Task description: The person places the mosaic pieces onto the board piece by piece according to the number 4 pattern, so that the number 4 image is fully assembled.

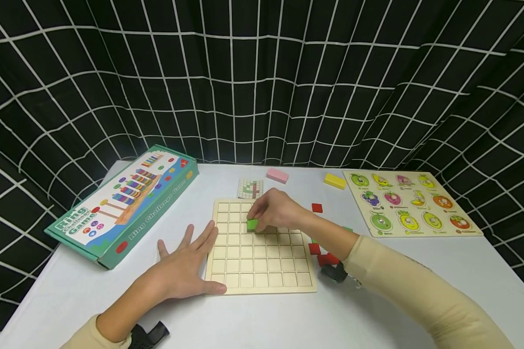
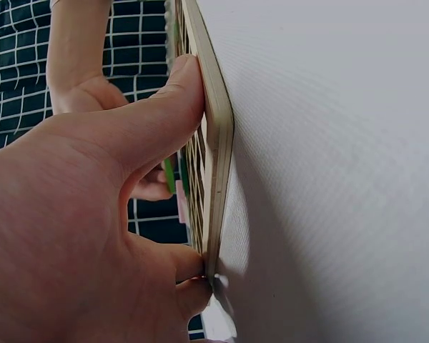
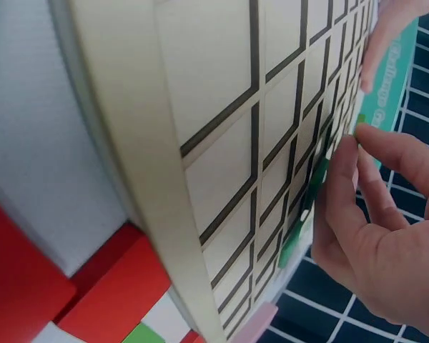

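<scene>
A pale wooden grid board (image 1: 262, 281) lies on the white table. My right hand (image 1: 279, 211) reaches over its upper middle, pinching a small green square tile (image 1: 252, 225) between thumb and fingertips, close over the grid cells. More green tiles (image 3: 318, 179) sit on the board, largely hidden behind that hand in the head view. Along the board's left side rests my left hand (image 1: 181, 271), fingers spread and fairly straight. Its thumb (image 2: 182, 89) lies on the near corner of the board, and the other fingertips touch the left edge farther up.
Red tiles (image 1: 314, 249) and some green ones lie right of the board, partly under the right forearm. A small pattern card (image 1: 250, 189), a pink block (image 1: 277, 175) and a yellow block (image 1: 335, 181) lie behind. A game box (image 1: 126, 198) stands left, a fruit puzzle (image 1: 412, 203) right.
</scene>
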Motion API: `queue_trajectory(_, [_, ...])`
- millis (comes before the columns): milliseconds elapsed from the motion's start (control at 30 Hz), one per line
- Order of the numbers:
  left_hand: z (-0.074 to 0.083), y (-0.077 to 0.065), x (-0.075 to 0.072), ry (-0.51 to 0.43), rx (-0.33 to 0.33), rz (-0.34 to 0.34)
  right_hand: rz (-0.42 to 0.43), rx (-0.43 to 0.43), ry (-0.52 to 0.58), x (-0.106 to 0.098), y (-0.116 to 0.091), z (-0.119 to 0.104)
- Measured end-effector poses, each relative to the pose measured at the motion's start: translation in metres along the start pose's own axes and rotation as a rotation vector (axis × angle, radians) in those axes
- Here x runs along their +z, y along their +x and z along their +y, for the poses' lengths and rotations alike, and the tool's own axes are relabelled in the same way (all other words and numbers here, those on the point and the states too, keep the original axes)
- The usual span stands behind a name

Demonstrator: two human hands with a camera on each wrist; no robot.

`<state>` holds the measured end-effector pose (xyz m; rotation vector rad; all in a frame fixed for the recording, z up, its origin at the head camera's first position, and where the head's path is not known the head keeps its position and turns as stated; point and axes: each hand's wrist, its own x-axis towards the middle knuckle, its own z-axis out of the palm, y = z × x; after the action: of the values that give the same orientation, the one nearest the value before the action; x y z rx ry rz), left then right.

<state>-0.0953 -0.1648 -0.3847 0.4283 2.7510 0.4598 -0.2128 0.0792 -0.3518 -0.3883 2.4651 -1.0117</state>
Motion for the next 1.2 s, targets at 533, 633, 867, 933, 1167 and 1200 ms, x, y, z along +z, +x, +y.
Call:
queue_trajectory(533, [0.001, 0.001, 0.0, -0.011, -0.007, -0.012, -0.001, 0.02, -0.029, 0.008, 0.001, -0.008])
queue_trajectory(633, [0.001, 0.0, 0.0, -0.012, -0.005, -0.013, -0.003, 0.027, -0.031, 0.008, 0.002, -0.009])
queue_trajectory(867, [0.002, -0.001, -0.001, -0.01, 0.004, -0.009, -0.003, 0.025, -0.062, 0.01, 0.003, -0.011])
queue_trajectory(933, [0.002, -0.001, -0.001, -0.005, 0.002, -0.008, 0.001, 0.018, -0.074, 0.011, 0.003, -0.011])
queue_trajectory(1167, [0.001, -0.001, 0.0, -0.002, -0.003, -0.006, 0.031, 0.008, -0.121, 0.015, 0.005, -0.015])
queue_trajectory(1200, [0.001, -0.001, 0.0, -0.003, -0.003, -0.006, 0.033, 0.007, -0.128, 0.016, 0.005, -0.015])
